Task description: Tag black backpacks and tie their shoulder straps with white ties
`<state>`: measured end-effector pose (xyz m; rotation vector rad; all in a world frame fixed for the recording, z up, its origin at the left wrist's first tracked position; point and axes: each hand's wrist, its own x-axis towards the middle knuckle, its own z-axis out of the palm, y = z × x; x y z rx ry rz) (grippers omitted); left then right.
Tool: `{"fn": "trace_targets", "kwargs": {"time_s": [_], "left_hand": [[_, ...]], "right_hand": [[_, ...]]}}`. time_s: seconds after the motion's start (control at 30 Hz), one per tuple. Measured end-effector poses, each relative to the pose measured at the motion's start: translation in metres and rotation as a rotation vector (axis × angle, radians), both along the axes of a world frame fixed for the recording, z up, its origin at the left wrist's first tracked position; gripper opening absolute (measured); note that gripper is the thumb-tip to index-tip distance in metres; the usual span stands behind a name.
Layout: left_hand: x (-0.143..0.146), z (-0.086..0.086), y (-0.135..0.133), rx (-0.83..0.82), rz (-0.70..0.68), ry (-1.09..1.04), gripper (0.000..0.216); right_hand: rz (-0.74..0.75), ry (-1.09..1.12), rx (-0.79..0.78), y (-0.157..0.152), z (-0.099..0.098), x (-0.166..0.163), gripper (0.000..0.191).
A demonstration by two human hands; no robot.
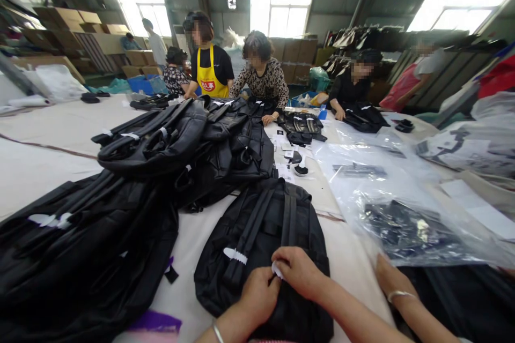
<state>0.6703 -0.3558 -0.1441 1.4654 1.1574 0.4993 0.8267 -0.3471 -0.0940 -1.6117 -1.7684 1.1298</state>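
A black backpack (pixel 257 225) lies flat in front of me with its shoulder straps facing up. Around the left strap sits a white paper band (pixel 235 255) with a serrated edge. Over the lower part of the other strap, both hands meet at a second small white strip (pixel 277 270). My left hand (pixel 259 296) is closed, its thumb and fingers pinching at the strip and strap. From the right, my right hand (pixel 300 272) grips the strip between thumb and bent fingers. The fingers hide most of the strap end there.
Black backpacks (pixel 161 134) pile up beyond mine, and another backpack (pixel 80 246) lies left. At right, a co-worker's hand (pixel 396 281) with a bracelet is close to a clear plastic bag (pixel 418 230). Several people work across the white table (pixel 52 166).
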Motion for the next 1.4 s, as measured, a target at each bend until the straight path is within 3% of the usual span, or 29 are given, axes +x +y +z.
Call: {"fn": "trace_targets", "kwargs": {"time_s": [0.13,0.27,0.37,0.57,0.8,0.9,1.0,1.07,1.13,1.2,1.3,1.4], "left_hand": [[-0.001,0.007,-0.001,0.028,0.001,0.081,0.029],[-0.001,0.019,-0.001,0.071,-0.092,0.276,0.030],[-0.001,0.022,-0.001,0.128,-0.139,0.415,0.032],[-0.002,0.016,-0.001,0.220,-0.146,0.488,0.033],[0.001,0.009,-0.005,0.196,-0.183,0.335,0.028],[0.003,0.004,-0.004,0.166,-0.144,0.292,0.027],[0.004,-0.001,-0.003,0.129,-0.071,0.231,0.029],[0.006,-0.002,-0.004,0.115,-0.046,0.186,0.030],[0.008,-0.001,-0.003,0.113,-0.042,0.126,0.028],[0.010,0.002,-0.001,0.131,-0.069,0.036,0.022],[0.011,0.007,0.006,0.079,-0.108,-0.094,0.019],[0.015,0.008,0.015,0.003,-0.057,-0.105,0.025]], "right_hand": [[-0.006,0.065,-0.037,0.002,-0.006,0.002,0.018],[-0.043,0.080,-0.176,0.006,-0.017,0.005,0.019],[-0.019,0.035,-0.181,0.009,-0.016,0.006,0.014],[0.329,-0.368,0.108,0.016,-0.002,0.004,0.023],[0.553,-0.351,0.347,0.027,-0.011,-0.011,0.006],[0.395,-0.241,0.369,0.029,-0.012,-0.007,0.012],[0.007,-0.253,0.263,0.023,-0.009,0.004,0.023],[-0.170,-0.296,0.112,0.013,-0.008,0.011,0.036],[-0.177,-0.327,-0.041,0.000,-0.010,0.014,0.043],[-0.168,-0.323,-0.126,-0.012,-0.015,0.013,0.037],[-0.215,-0.270,-0.137,-0.025,-0.023,0.010,0.026],[-0.203,-0.230,-0.092,-0.030,-0.025,0.010,0.026]]}}
